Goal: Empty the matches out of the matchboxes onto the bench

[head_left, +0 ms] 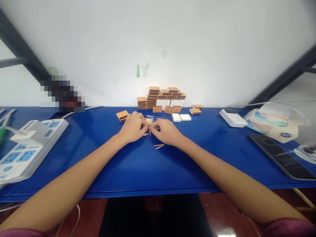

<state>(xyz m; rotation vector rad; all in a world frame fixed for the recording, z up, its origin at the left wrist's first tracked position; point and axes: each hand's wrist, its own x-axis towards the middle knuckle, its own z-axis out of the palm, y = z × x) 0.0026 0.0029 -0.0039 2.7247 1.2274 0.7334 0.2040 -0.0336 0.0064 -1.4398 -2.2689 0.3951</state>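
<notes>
Over the middle of the blue table, my left hand [133, 127] and my right hand [166, 130] meet at the fingertips, both with curled, closed fingers. A red-tipped match [150, 133] points down from the pinched fingers of my right hand. What my left fingers hold is hidden; they press against the heap of loose matches [149, 119] that shows between and behind the hands. Two more matches [159, 145] lie nearer me. Beside my left hand is a small stack of matchboxes [122, 115]. Beyond my right hand are two white matchbox trays [181, 117].
Many matchboxes [154, 89] are stacked against the wall, with two others [196, 111] to their right. On the left lies a power strip [32, 151] with a plugged-in charger. A white device [232, 118], a plastic package [271, 123] and a phone [281, 156] occupy the right.
</notes>
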